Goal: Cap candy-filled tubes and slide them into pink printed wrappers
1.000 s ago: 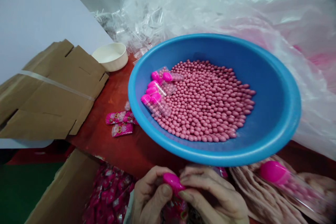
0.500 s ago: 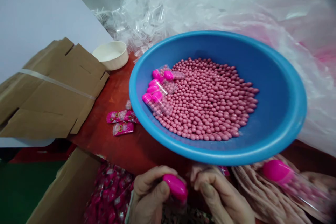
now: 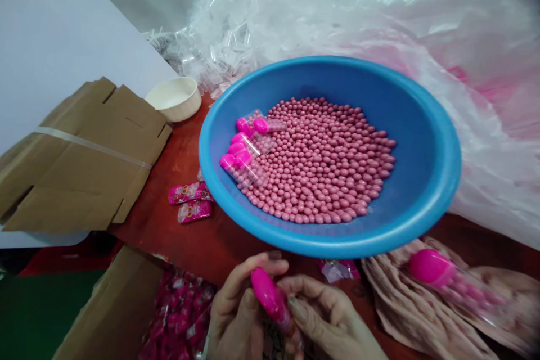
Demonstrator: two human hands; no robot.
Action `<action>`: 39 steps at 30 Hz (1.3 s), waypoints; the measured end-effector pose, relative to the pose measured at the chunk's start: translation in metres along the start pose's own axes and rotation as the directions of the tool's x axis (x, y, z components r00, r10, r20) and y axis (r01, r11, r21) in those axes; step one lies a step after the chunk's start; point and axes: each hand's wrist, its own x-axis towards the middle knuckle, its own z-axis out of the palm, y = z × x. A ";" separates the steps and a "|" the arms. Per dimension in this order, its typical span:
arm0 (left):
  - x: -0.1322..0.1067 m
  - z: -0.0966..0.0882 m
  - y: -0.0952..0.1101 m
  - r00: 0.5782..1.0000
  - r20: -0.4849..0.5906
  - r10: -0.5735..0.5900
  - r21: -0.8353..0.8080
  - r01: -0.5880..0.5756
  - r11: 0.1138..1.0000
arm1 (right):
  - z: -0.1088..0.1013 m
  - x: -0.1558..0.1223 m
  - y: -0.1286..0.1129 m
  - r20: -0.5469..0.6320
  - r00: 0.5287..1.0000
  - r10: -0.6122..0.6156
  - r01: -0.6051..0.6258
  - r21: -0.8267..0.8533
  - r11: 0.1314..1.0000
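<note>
Fingers of the left hand (image 3: 236, 315) curl around a pink-capped tube (image 3: 270, 298), the thumb pressed against it, pinching it upright with a slight tilt. Fingers of the right hand (image 3: 324, 315) bend in toward the tube's lower end, but whether they grip it cannot be told. Just above the fingers sits a blue plastic basin (image 3: 329, 66), holding a mound of pink candy balls (image 3: 320, 163) and several clear capped tubes (image 3: 244, 152) along its left side. To the right of the fingers, a blurred pink-capped tube of candy (image 3: 430, 267) lies on crumpled pinkish wrapping (image 3: 405, 304). Beyond them on the red-covered counter (image 3: 169, 247) lie pink sachets (image 3: 192, 201), with a cream bowl (image 3: 175, 98) and flattened cardboard (image 3: 80, 157) farther off. Below left of the fingers, an open carton (image 3: 113, 309) holds pink packets (image 3: 181, 315).
</note>
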 end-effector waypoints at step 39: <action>-0.015 0.008 -0.027 0.989 -0.010 0.146 0.235 -0.140 0.962 | -0.009 -0.011 0.008 0.097 0.575 -0.812 0.577 -0.752 0.319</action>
